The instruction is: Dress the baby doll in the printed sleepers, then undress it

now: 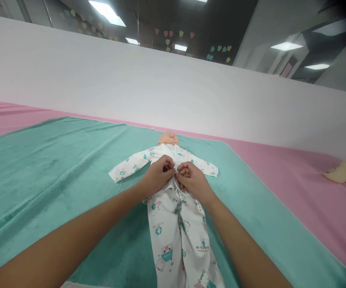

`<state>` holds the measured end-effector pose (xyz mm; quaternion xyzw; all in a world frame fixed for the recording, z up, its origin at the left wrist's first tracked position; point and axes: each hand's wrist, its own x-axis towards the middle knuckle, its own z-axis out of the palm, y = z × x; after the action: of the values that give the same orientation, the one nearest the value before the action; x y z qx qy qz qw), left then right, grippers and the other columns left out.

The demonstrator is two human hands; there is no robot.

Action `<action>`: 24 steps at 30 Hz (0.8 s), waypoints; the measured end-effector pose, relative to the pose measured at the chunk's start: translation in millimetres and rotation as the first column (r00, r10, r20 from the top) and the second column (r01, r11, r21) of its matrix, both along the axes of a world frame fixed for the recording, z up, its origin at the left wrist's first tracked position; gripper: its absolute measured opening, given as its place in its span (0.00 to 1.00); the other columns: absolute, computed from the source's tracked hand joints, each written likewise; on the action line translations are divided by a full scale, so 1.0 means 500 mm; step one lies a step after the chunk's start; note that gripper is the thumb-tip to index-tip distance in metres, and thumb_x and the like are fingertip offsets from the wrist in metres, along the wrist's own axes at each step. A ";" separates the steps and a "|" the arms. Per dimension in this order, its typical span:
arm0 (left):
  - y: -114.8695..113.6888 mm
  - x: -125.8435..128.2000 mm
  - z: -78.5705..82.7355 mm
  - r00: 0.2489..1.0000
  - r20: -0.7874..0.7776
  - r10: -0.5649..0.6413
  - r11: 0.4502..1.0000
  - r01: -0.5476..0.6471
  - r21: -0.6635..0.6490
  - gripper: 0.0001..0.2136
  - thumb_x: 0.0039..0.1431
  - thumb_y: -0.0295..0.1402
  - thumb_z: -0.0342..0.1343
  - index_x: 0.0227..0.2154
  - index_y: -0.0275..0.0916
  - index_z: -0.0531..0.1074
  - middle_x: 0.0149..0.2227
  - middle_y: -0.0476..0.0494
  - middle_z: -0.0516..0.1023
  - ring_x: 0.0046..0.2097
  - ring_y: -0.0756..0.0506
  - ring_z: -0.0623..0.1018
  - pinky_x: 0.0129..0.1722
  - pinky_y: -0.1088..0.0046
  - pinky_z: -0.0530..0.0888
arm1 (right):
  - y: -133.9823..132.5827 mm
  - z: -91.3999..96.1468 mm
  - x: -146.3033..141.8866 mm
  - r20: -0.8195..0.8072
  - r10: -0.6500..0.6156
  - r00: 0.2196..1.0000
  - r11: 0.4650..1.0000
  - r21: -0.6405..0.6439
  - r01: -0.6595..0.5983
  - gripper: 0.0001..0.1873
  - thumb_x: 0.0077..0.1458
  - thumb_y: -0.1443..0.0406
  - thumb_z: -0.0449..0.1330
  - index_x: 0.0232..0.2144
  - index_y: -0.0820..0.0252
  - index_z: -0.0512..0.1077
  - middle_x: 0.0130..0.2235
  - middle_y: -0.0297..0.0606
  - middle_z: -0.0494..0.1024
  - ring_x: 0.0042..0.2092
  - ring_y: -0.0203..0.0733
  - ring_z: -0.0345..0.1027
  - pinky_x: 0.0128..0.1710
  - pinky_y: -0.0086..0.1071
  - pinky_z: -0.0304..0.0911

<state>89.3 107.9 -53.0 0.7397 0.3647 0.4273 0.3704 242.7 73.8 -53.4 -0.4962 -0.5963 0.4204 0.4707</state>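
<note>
A baby doll (168, 138) lies on its back, dressed in a white printed jacket (132, 164) and matching trousers (168, 236). Both sleeves are spread out to the sides. Over the doll's belly, my left hand (160, 174) pinches one front edge of the jacket. Close beside it, my right hand (192, 180) has its fingers closed on the other front edge. The fingertips of the two hands almost meet at the jacket's middle opening. My fingers hide whatever fastening may be between them.
A green blanket (55, 168) lies under the doll, over a pink cover (266, 168). Behind stands a white wall (131, 80) with dark glass and heart stickers above. At the right edge, a pale yellowish object (345, 170) rests on the pink cover, partly out of view.
</note>
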 end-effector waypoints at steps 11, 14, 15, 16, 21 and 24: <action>0.010 -0.004 -0.011 0.990 0.099 -0.099 0.995 0.101 -0.016 0.05 0.54 0.29 0.49 0.34 0.40 0.63 0.29 0.51 0.70 0.32 0.51 0.69 0.33 0.76 0.65 | -0.002 0.003 -0.007 -0.002 -0.075 0.997 0.997 0.007 0.075 0.11 0.51 0.55 0.53 0.30 0.57 0.62 0.22 0.28 0.69 0.18 0.30 0.61 0.15 0.24 0.54; 0.009 -0.001 -0.010 0.994 0.088 -0.071 0.997 0.073 -0.020 0.05 0.54 0.29 0.49 0.34 0.40 0.63 0.29 0.51 0.69 0.32 0.51 0.69 0.33 0.76 0.65 | 0.002 -0.001 -0.003 -0.020 -0.082 0.996 0.997 -0.002 0.082 0.11 0.50 0.56 0.53 0.32 0.57 0.62 0.22 0.27 0.69 0.17 0.30 0.61 0.15 0.24 0.54; 0.007 0.000 -0.010 0.994 0.090 -0.066 0.997 0.068 -0.028 0.04 0.54 0.30 0.49 0.34 0.39 0.63 0.28 0.51 0.69 0.32 0.51 0.69 0.32 0.76 0.66 | 0.003 -0.001 -0.003 -0.026 -0.079 0.997 0.997 -0.006 0.079 0.11 0.50 0.56 0.54 0.32 0.57 0.62 0.22 0.27 0.69 0.17 0.30 0.61 0.15 0.23 0.54; 0.006 0.000 -0.009 0.994 0.094 -0.058 0.998 0.062 -0.034 0.04 0.55 0.31 0.49 0.34 0.39 0.63 0.28 0.51 0.69 0.32 0.51 0.69 0.32 0.76 0.66 | 0.004 -0.001 -0.002 -0.032 -0.076 0.997 0.997 -0.009 0.076 0.12 0.50 0.56 0.54 0.33 0.57 0.62 0.22 0.27 0.69 0.17 0.30 0.61 0.15 0.23 0.54; 0.006 0.001 -0.017 0.987 0.032 0.155 0.985 -0.157 0.077 0.04 0.56 0.33 0.47 0.33 0.40 0.65 0.30 0.49 0.69 0.33 0.49 0.69 0.33 0.73 0.68 | 0.004 -0.005 -0.002 -0.039 -0.070 0.997 0.997 0.012 0.070 0.12 0.50 0.56 0.53 0.35 0.56 0.62 0.22 0.26 0.68 0.17 0.30 0.60 0.15 0.24 0.53; 0.023 -0.003 -0.033 0.957 -0.007 0.290 0.911 -0.274 0.308 0.08 0.54 0.28 0.48 0.38 0.40 0.66 0.42 0.45 0.70 0.46 0.46 0.68 0.48 0.67 0.65 | -0.001 -0.011 -0.007 0.015 -0.140 0.990 0.986 0.090 0.138 0.12 0.52 0.56 0.51 0.36 0.55 0.63 0.24 0.28 0.67 0.19 0.31 0.61 0.17 0.26 0.56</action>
<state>87.9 119.5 -69.3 0.7384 0.4073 0.5075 0.1770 239.2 73.2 -59.1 -0.5196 -0.5834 0.3545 0.5139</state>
